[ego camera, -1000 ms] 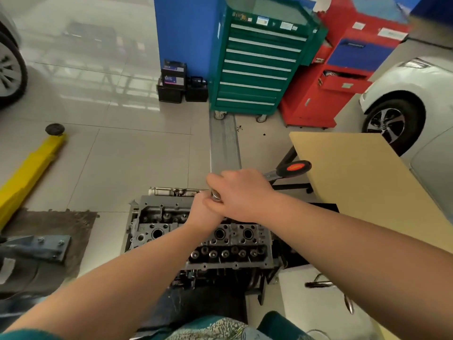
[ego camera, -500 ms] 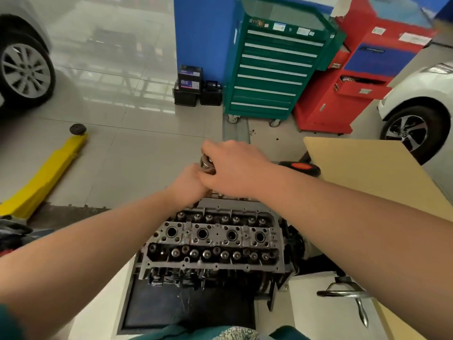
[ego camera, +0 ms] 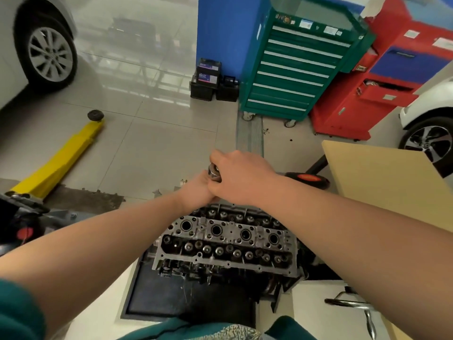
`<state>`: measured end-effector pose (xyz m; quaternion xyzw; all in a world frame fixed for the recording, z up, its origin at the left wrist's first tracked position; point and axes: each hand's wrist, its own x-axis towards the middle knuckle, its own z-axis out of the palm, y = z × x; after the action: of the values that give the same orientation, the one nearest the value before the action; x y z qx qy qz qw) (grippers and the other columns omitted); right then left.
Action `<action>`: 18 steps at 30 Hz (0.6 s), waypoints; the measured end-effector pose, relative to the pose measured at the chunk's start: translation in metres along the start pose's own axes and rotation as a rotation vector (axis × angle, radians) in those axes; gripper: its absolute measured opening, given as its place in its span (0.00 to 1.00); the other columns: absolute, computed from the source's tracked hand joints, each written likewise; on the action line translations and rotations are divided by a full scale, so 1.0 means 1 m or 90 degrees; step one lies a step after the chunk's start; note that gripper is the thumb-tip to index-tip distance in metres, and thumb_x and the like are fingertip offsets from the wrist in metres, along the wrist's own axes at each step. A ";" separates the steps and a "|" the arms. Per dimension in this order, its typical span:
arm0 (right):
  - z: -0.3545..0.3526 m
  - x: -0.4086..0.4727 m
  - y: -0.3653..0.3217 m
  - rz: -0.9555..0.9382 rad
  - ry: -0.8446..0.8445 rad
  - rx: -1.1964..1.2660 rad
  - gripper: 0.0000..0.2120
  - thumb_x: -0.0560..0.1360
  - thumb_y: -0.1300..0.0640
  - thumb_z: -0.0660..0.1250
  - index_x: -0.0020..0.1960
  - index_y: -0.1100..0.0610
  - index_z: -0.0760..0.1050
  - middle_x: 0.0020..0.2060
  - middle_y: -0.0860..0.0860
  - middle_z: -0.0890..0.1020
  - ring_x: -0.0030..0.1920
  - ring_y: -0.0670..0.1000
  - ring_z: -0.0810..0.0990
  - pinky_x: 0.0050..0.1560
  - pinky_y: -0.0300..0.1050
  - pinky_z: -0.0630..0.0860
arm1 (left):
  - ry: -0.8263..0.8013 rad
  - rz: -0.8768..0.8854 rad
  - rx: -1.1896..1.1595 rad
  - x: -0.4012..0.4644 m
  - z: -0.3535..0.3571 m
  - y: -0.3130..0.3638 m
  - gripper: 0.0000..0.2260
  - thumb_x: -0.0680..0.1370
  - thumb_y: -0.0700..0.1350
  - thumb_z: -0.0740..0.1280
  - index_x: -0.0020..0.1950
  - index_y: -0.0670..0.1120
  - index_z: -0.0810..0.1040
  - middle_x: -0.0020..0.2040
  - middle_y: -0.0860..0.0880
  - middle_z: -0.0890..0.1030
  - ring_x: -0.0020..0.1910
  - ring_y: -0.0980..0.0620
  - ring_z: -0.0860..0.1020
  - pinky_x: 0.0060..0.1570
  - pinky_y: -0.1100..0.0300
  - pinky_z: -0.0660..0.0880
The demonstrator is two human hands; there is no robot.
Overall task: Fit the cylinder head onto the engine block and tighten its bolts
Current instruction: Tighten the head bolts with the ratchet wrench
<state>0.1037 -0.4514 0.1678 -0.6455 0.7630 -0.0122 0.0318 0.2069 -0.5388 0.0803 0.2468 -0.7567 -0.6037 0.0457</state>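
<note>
head view. the cylinder head sits on the engine block, low and central, its four round bores and two rows of valve parts facing up. its far edge lies under the two hands; its near edge overhangs a dark mat on a pale bench top. open tiled floor extends beyond the head toward the far wall. to the left, a yellow lift arm runs diagonally across the tiles, its black pad near a grey car wheel. to the right, a tan board stands just beside the head, and a chrome handle lies at the lower right.

the right hand is curled over the round metal head of a ratchet wrench, fingers wrapped down around it; the black and orange grip of the wrench projects to the right from behind the wrist. the left hand is tucked just below, touching the right hand, fingers bent around the part under the ratchet head; exactly what it holds is hidden.

far side: a green tool cabinet with all drawers closed, a red cabinet with one drawer partly open, contents unclear, and two black batteries on the floor against a blue pillar. a white car shows at the right edge.
</note>
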 end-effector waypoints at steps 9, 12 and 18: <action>0.012 0.001 0.000 -0.007 -0.011 0.000 0.12 0.77 0.43 0.62 0.50 0.49 0.63 0.34 0.44 0.68 0.32 0.46 0.68 0.28 0.44 0.61 | -0.031 -0.001 -0.010 0.003 0.000 -0.014 0.12 0.76 0.28 0.60 0.37 0.43 0.71 0.28 0.54 0.70 0.27 0.59 0.69 0.29 0.67 0.68; 0.014 -0.004 -0.002 -0.055 -0.008 -0.015 0.11 0.77 0.44 0.61 0.49 0.49 0.62 0.34 0.44 0.67 0.33 0.51 0.70 0.29 0.44 0.59 | -0.037 0.033 0.037 -0.001 0.002 -0.015 0.17 0.74 0.25 0.60 0.35 0.47 0.70 0.29 0.57 0.72 0.28 0.63 0.70 0.32 0.71 0.69; 0.011 -0.019 0.001 -0.210 -0.025 -0.057 0.13 0.77 0.45 0.61 0.48 0.45 0.56 0.38 0.45 0.70 0.36 0.52 0.71 0.31 0.45 0.60 | -0.009 0.087 0.058 -0.013 0.016 -0.031 0.20 0.76 0.23 0.58 0.35 0.47 0.71 0.33 0.54 0.72 0.31 0.64 0.70 0.34 0.70 0.70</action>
<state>0.1068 -0.4319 0.1573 -0.7629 0.6457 0.0297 0.0155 0.2225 -0.5232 0.0498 0.1920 -0.7986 -0.5661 0.0698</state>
